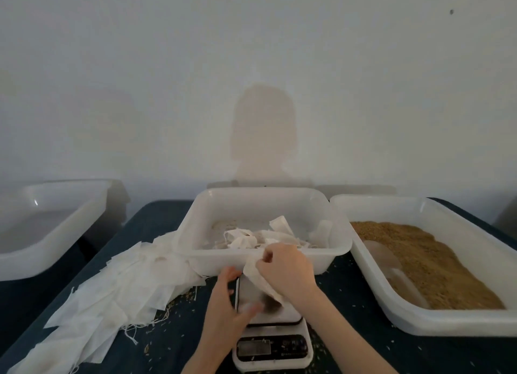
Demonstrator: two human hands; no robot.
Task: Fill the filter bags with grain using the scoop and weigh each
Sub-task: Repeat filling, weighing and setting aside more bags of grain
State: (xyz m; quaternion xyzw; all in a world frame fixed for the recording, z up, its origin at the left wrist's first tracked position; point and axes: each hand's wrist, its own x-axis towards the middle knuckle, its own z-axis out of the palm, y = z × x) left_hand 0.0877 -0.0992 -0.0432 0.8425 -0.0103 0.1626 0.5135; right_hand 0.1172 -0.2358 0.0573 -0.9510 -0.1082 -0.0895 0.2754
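Note:
A white filter bag hangs over the small digital scale at the table's near edge. My right hand pinches the bag's top end, close to the front wall of the middle tub. My left hand reaches to the bag's lower left side above the scale's plate; its fingers are blurred. More filter bags lie in the middle tub. The right tub holds brown grain with a pale scoop lying in it.
A heap of flat empty filter bags with loose strings covers the table's left part. An empty white tub stands at the far left on a separate surface. Spilled grains dot the dark blue tabletop. A plain wall is behind.

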